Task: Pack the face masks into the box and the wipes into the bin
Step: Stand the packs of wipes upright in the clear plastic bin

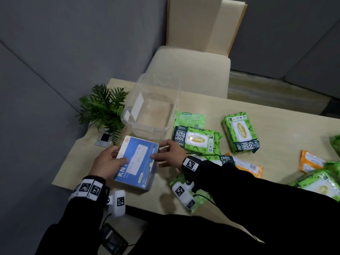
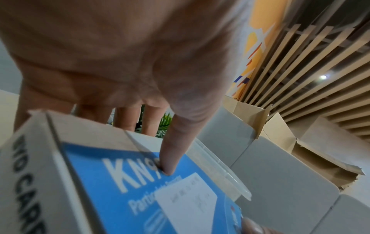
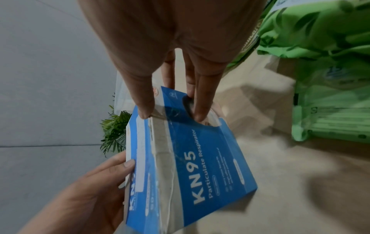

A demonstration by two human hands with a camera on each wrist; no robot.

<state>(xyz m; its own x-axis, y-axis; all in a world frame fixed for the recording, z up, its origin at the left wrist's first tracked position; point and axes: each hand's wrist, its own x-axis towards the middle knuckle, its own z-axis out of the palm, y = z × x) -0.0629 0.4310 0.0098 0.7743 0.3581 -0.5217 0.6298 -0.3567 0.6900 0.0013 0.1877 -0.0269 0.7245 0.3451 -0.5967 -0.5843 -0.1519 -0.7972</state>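
Note:
A blue and white KN95 mask box (image 1: 137, 162) is held tilted over the near left of the table, between both hands. My left hand (image 1: 119, 155) grips its left end, thumb pressed on the blue top (image 2: 140, 190) and fingers behind it. My right hand (image 1: 157, 150) pinches the far right corner: the thumb is on the top edge and the fingertips (image 3: 200, 117) are in a cut-out in the box's side (image 3: 190, 166). The clear plastic bin (image 1: 127, 115) stands just beyond the box with nothing in it. Green wipes packs (image 1: 197, 142) (image 1: 239, 132) lie to its right.
A small potted plant (image 1: 104, 107) stands left of the bin near the table's left edge. Orange packs (image 1: 311, 161) and more green packs (image 1: 320, 184) lie at the right; another green pack (image 1: 176, 181) sits under my right wrist. A beige chair (image 1: 191, 67) stands behind the table.

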